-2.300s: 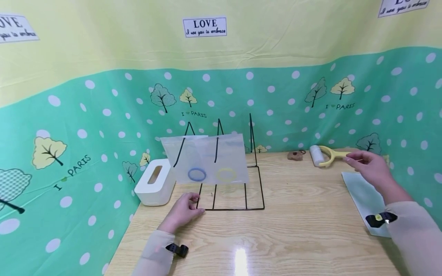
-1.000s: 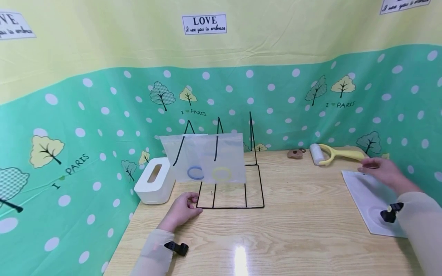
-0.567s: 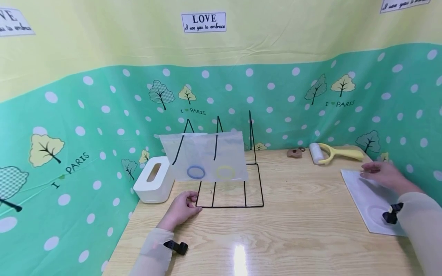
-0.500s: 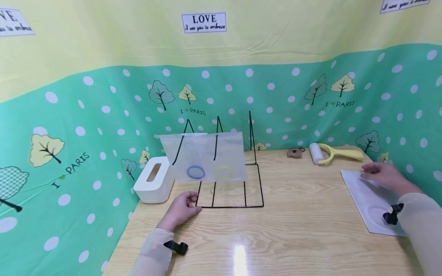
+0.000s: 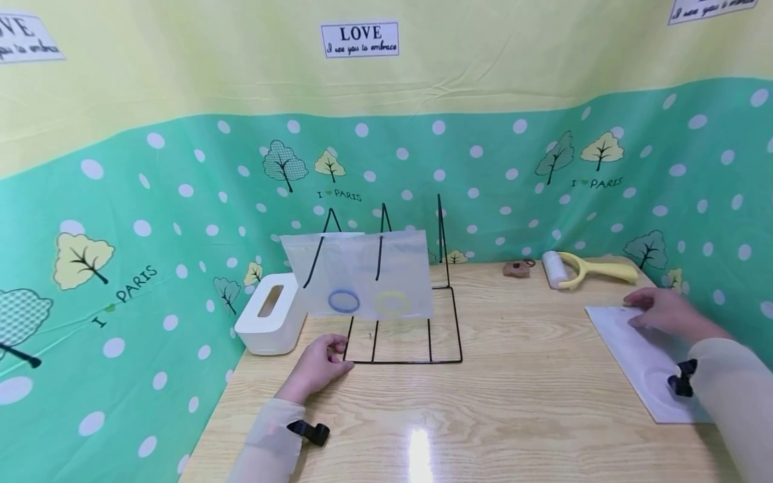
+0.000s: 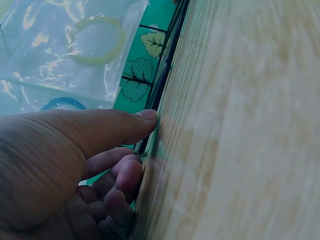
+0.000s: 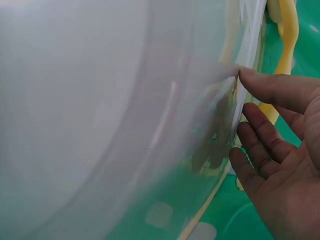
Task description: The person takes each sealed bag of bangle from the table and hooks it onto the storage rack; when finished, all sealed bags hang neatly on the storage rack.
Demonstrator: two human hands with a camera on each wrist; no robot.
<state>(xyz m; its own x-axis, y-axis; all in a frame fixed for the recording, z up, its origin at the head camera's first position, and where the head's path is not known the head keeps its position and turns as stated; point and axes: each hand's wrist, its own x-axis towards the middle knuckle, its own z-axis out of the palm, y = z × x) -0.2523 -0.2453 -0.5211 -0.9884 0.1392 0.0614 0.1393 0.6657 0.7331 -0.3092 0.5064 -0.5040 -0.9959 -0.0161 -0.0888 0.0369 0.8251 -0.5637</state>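
My left hand holds the front left corner of a black wire rack, thumb on the wire and fingers curled behind it. Two translucent zip bags hang on the rack's prongs, one with a blue ring, the other with a yellow ring. At the right, my right hand pinches the far edge of a whitish translucent bag. A round shape shows inside it. In the right wrist view, the thumb meets that bag's edge with the fingers close below.
A white tissue box stands left of the rack. At the back right lie a yellow-handled lint roller and a small brown object. A patterned cloth walls in the wooden table behind and on both sides.
My right hand has gone from above the lint roller's handle down to the bag's edge. Since half a second ago, the bag has shifted slightly nearer with it. My left hand stays on the rack.
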